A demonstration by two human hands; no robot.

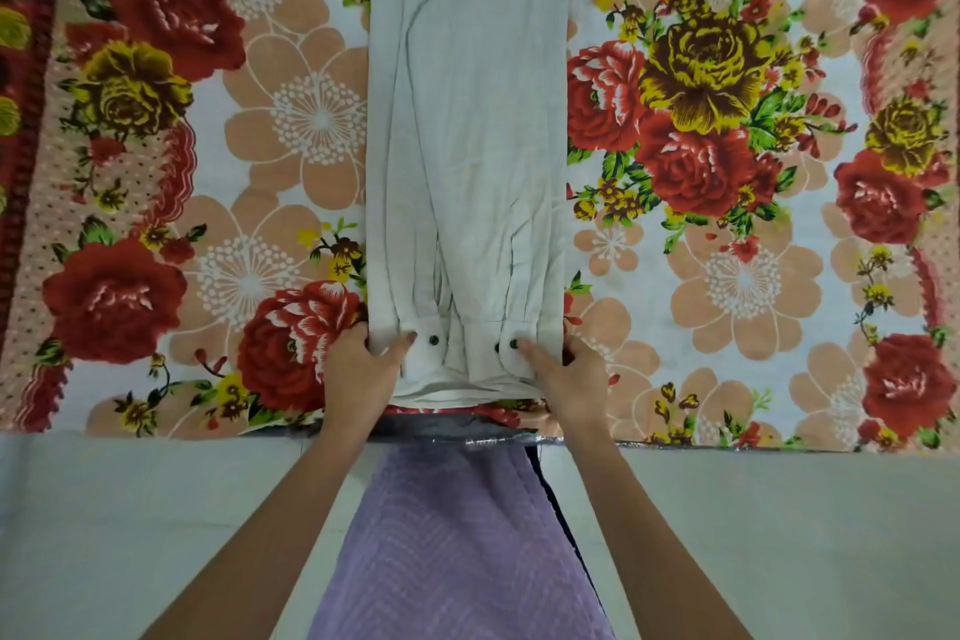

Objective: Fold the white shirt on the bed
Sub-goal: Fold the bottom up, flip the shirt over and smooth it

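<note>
Shirt (467,120) in a long narrow strip on the bed (727,276), near end held by both hands.

Left hand (363,369) pinches the near-left corner, right hand (563,374) the near-right, both closed on the hem and cuffs (467,348) lying between them. Sleeves sit folded inward, so the paired grip likely sets up lifting this end away from the hands for a crosswise fold.

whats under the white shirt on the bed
The white shirt, folded into a long strip, lies on the floral bedsheet, which shows all around it. Both sleeve cuffs with dark buttons rest on top. Whatever lies directly beneath the cloth is covered.
</note>
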